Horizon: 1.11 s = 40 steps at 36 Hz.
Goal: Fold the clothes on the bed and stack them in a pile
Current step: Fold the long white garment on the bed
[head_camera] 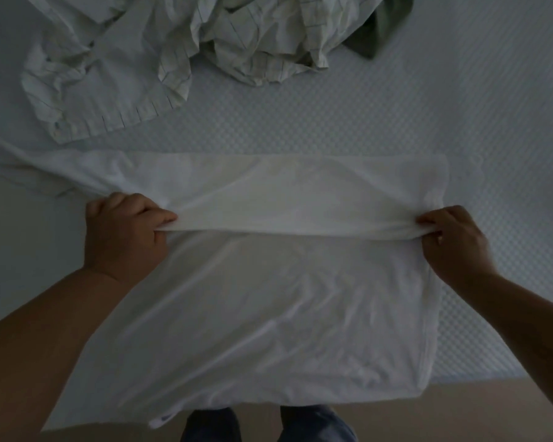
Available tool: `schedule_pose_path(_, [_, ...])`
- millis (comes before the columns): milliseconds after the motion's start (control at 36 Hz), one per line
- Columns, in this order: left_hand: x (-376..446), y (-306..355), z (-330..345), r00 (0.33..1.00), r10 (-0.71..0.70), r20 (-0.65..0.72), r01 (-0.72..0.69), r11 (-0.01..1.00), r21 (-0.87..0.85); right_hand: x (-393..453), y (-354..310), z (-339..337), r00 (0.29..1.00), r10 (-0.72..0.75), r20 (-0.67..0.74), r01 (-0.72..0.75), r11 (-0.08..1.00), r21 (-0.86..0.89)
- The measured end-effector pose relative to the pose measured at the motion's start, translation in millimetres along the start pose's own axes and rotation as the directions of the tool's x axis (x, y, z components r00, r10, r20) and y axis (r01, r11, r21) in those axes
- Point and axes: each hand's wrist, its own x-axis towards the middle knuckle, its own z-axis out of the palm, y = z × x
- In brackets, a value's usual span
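On the textured white bed (pixel 396 116), each hand (pixel 125 231) (pixel 454 240) pinches a white shirt (pixel 268 298).

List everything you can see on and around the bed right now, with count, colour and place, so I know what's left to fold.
white garment: one, white, near edge of the bed, spread flat with its far part lifted into a fold
checked shirts: crumpled heap, count unclear, pale with thin dark lines, far left to centre
green garment: one, green, far side, partly under the checked heap
bed: one, pale textured cover, fills most of the view
floor: tan, bottom right beyond the bed edge
left hand: pinches the left end of the fold
right hand: pinches the right end of the fold
legs: two, dark blue trousers, bottom centre
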Motion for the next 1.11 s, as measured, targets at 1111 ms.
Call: schedule_pose_path(1111, [23.3, -121.5, -11.8, 0.331, -0.602, 0.727, 0.529, -0.519, -0.671, -48.7, -339.0, 129.7, 0.899, 0.103, 0.426, -0.41, 0.543, 0.733])
